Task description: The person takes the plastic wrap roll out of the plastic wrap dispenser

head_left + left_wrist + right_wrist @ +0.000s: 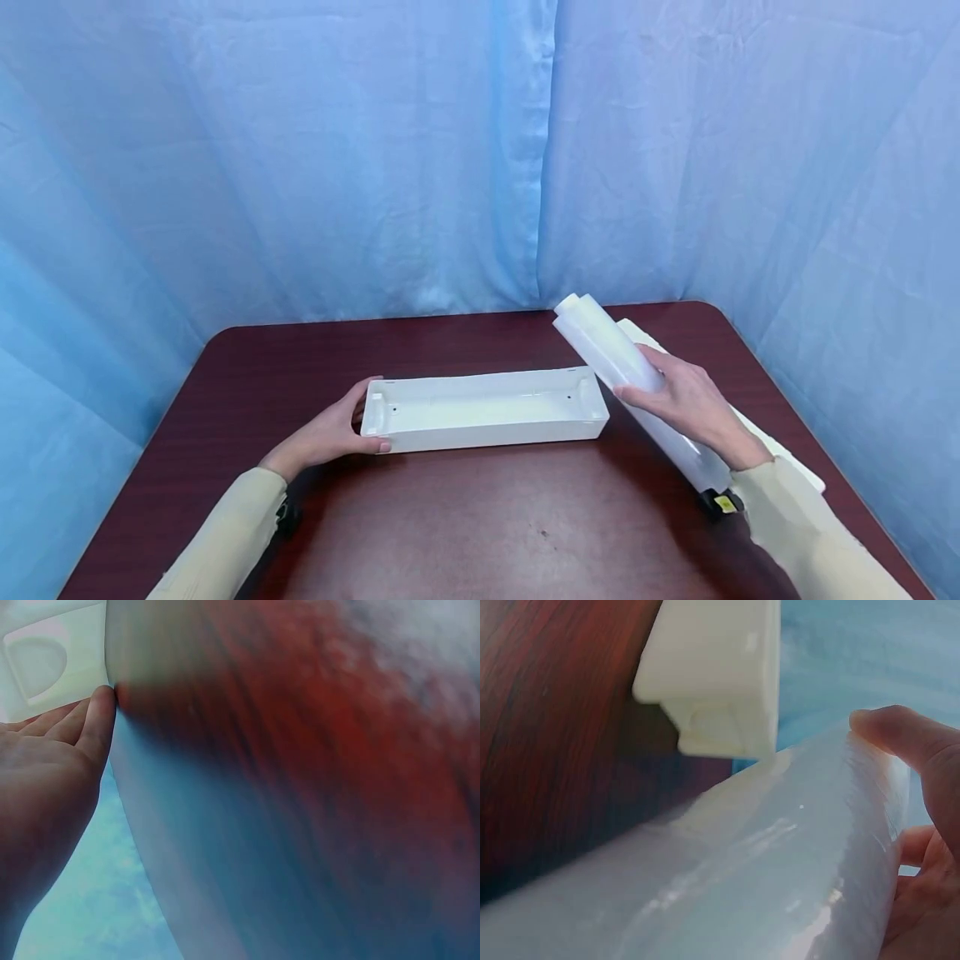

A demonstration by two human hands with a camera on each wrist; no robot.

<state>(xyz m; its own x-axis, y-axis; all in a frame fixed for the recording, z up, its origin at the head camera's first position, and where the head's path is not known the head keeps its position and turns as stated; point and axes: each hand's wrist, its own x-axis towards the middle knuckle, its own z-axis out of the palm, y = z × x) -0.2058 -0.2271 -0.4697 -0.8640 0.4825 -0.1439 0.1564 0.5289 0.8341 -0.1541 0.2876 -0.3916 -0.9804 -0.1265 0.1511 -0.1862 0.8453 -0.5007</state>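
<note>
My left hand [330, 429] grips the left end of a long white open-topped box [495, 436], thumb along its front wall and fingers behind the end. The box's inside shows bare, with a small dark hole near each end. My right hand [693, 396] holds a roll of clear plastic wrap [611, 342], thumb on one side and fingers round the other. The roll slants, its far end raised beyond the box's right end and its near end beside my right wrist. In the right wrist view the wrap [727, 862] passes close below the box's end [712, 660].
A long flat white piece [636, 331] lies slanted on the right of the table, partly hidden by the roll, my right hand and sleeve. The dark red-brown table [480, 517] has rounded far corners. Blue curtains [420, 167] hang behind it and at both sides.
</note>
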